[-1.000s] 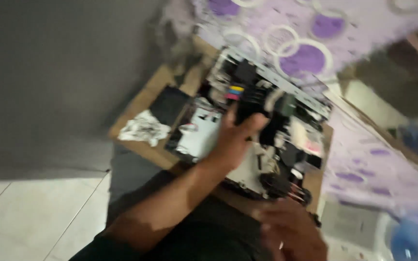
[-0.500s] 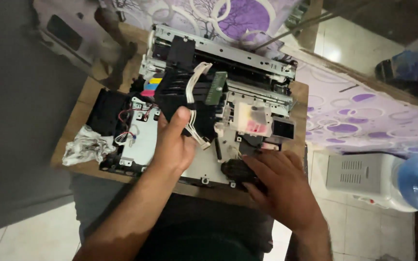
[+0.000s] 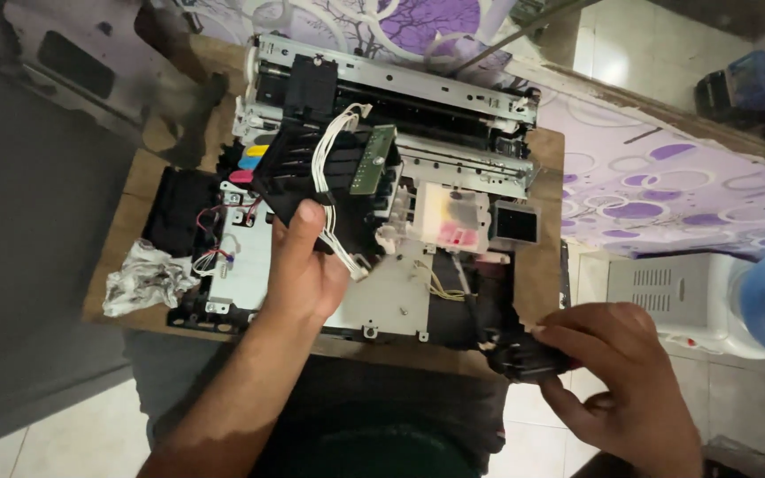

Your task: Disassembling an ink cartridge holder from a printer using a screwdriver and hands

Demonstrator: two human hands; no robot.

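**Hands on the stripped printer, carriage in my grip**

My left hand (image 3: 305,270) is closed over the black plastic ink carriage block (image 3: 312,164), thumb on top, fingers wrapped under its near edge, with the bundle of white ribbon wires (image 3: 334,177) running past my knuckles. My right hand (image 3: 617,372) is shut around a small black plastic part (image 3: 529,361) just off the near right corner of the brown wooden counter (image 3: 542,265).

The dismantled printer chassis (image 3: 382,292), grey metal and black plastic, sits in the middle of that counter. Judging by how it lies, the strip-down is well along: the outer shell is off, the metal base plate is bare, the green circuit board (image 3: 374,159) stands exposed and loose wires trail out. The carriage, the silver metal rail frame (image 3: 400,88) and the white ink pad unit (image 3: 449,217) are still mounted, so more remains.

The chassis's long axis runs left to right across the counter, rail side away from me. The carriage block lies slanted, its long axis running from near left up toward far right.
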